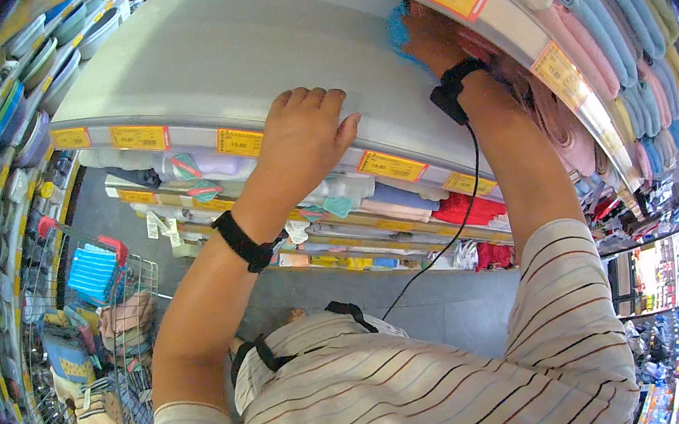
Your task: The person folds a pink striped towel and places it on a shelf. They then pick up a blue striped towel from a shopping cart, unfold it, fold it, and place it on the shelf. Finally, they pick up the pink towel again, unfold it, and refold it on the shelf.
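A broad pale shelf board [181,60] stretches before me, with yellow price tags along its front edge. My left hand [308,128] rests palm down at that front edge, thumb apart from the fingers, holding nothing. Deeper in, beneath the upper shelf's tagged edge [522,43], my right hand [433,35] has a bright blue cloth [398,30] under its fingers, against the board. Its fingertips are partly hidden. Folded pinkish-brown towels [550,116] stand close beside my right forearm. Both wrists wear black straps, and a black cable [467,215] hangs from the right one.
Stacks of folded towels [596,21] fill the upper shelf at right. Lower shelves hold more textiles, including a red one [467,209]. A wire shopping cart [147,277] loaded with folded textiles stands at left, near shelves of plastic basins [35,65]. Grey floor tiles [453,312] lie below.
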### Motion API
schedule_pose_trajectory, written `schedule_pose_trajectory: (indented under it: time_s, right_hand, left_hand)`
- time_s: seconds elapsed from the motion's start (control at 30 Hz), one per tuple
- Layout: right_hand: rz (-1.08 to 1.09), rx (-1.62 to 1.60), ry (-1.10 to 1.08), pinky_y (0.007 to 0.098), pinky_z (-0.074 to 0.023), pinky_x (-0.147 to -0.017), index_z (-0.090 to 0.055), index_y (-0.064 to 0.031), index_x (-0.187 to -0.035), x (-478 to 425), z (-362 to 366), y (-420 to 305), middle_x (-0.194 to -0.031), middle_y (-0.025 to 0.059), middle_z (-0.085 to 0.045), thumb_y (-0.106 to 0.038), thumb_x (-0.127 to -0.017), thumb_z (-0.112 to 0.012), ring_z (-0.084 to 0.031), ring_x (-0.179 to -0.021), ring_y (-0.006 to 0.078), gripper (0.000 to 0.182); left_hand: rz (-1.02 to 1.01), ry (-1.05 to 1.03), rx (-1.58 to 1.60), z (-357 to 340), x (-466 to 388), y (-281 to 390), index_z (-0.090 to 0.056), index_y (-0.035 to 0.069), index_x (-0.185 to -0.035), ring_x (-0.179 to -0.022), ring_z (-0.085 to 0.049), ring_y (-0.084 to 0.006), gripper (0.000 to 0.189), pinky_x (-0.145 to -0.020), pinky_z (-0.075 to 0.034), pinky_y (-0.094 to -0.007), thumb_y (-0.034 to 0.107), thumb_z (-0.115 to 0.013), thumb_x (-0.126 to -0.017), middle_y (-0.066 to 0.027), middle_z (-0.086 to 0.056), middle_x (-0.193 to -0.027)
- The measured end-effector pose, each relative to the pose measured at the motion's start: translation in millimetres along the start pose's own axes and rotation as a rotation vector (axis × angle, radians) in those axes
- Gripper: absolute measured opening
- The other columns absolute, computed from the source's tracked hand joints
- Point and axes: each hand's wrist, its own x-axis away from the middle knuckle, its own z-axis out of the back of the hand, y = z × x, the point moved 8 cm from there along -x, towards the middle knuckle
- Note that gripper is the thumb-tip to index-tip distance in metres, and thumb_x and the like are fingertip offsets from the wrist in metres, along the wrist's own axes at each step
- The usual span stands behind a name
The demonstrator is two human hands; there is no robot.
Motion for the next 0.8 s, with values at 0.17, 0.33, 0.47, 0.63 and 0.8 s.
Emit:
schedule_pose_trajectory:
  time_s: [0.17,0.33,0.47,0.63,0.8]
  right_hand:
    - [0.080,0.029,-0.107,0.0485,-0.0380,-0.106,-0.061,-0.0054,-0.121,-15,10,-16,-0.137,0.0193,-0.049,-0.029,-0.080,-0.067,-0.044,-0.127,0.0388,0.048]
    - [0.235,0.238,-0.315,0.0459,-0.0394,-0.105,-0.056,-0.0050,-0.127,-32,103,-66,-0.131,0.0194,-0.054,-0.029,-0.090,-0.060,-0.049,-0.121,0.0380,0.045]
    - [0.192,-0.047,-0.252,0.0435,-0.0388,-0.106,-0.053,-0.0051,-0.133,-22,214,-129,-0.132,0.0183,-0.055,-0.028,-0.096,-0.056,-0.052,-0.122,0.0360,0.043]
    - [-0.012,-1.131,-0.270,0.0365,-0.0367,-0.109,-0.056,-0.0051,-0.131,12,237,-207,-0.135,0.0130,-0.057,-0.016,-0.095,-0.057,-0.052,-0.127,0.0237,0.038]
    - [-0.093,-1.690,-0.719,0.0325,-0.0440,-0.099,-0.060,-0.0031,-0.124,36,243,-351,-0.119,0.0089,-0.065,-0.017,-0.096,-0.057,-0.060,-0.112,0.0181,0.031]
  left_hand:
    - [-0.024,0.022,0.011,-10,5,-16,-0.064,0.004,-0.106,-0.093,-0.063,-0.0374,0.033,-0.087,-0.048,-0.0497,0.029,-0.065,-0.086,-0.0184,-0.067,-0.095]
    - [-0.183,0.145,0.140,23,15,4,-0.060,0.005,-0.098,-0.100,-0.059,-0.0349,0.030,-0.087,-0.044,-0.0479,0.030,-0.067,-0.082,-0.0162,-0.062,-0.100]
    - [-0.104,0.294,0.216,88,62,0,-0.060,0.006,-0.099,-0.098,-0.059,-0.0348,0.028,-0.085,-0.045,-0.0480,0.028,-0.065,-0.083,-0.0164,-0.062,-0.098]
    - [0.162,0.245,0.229,127,138,-97,-0.064,0.006,-0.106,-0.094,-0.061,-0.0369,0.029,-0.083,-0.048,-0.0470,0.030,-0.060,-0.090,-0.0173,-0.064,-0.098]
    - [0.765,0.209,0.288,191,269,-211,-0.066,0.003,-0.109,-0.094,-0.066,-0.0280,0.031,-0.082,-0.052,-0.0368,0.028,-0.059,-0.092,-0.0155,-0.069,-0.101]
